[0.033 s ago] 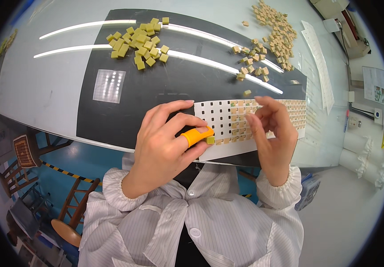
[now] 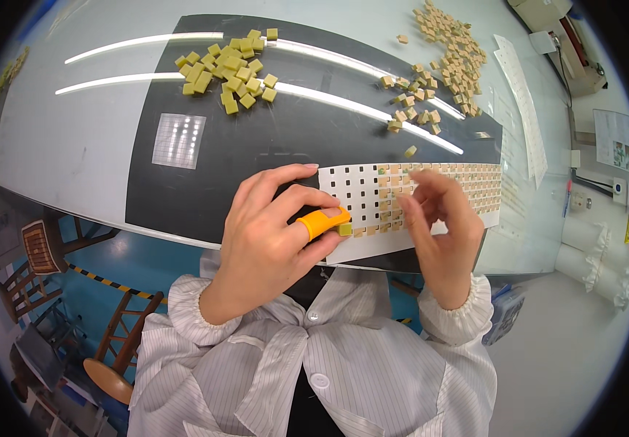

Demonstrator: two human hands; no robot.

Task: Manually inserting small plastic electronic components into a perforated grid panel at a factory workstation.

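Observation:
My left hand (image 2: pixel 271 226) wears an orange finger sleeve (image 2: pixel 323 221) on one finger. It pinches a small yellow-green block (image 2: pixel 344 229) between thumb and sleeved finger, at the near left corner of a white perforated sheet (image 2: pixel 362 251). Black square holes show in the left part of that sheet, while small tan pieces sit in rows over the rest. Above the tan rows hovers my right hand (image 2: pixel 449 229), its fingers curved and the thumb apart, with nothing visible between them. One loose small block (image 2: pixel 410 151) lies just beyond the sheet's far edge.
A heap of yellow-green blocks (image 2: pixel 238 73) lies on the black mat (image 2: pixel 271 135). Many small tan blocks (image 2: pixel 453 54) spread at the far right. A clear gridded square (image 2: pixel 178 140) rests on the mat's left side, and a long white strip (image 2: pixel 522 109) lies to the right.
My right hand has shifted slightly left. The loose small block beyond the sheet has turned and moved slightly right. My left hand stays in place.

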